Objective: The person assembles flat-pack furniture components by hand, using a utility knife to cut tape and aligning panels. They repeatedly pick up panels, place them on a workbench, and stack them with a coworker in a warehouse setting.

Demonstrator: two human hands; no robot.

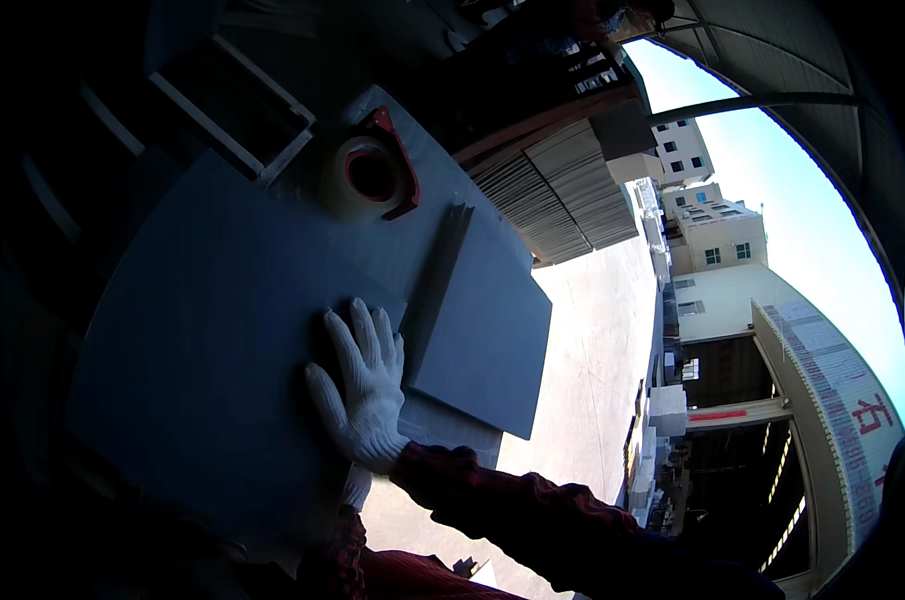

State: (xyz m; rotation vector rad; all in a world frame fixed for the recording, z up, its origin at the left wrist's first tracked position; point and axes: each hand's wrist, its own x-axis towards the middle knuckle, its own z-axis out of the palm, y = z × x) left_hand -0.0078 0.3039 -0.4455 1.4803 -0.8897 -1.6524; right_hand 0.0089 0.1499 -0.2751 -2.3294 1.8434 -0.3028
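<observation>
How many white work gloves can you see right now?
2. One white glove is on the right hand, spread over the large dark panel; the other glove, mostly hidden, shows below it in the picture. Others may be hidden in shadow.

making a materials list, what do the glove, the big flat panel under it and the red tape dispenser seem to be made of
Glove: white knitted yarn, perhaps cotton, soft and matte; ribbed texture shows it.
Panel: smooth, dull, dark blue-grey; stone or coated board, shade leaves it open.
Tape dispenser: even red colour suggests plastic or painted metal; shade hides the finish.
</observation>
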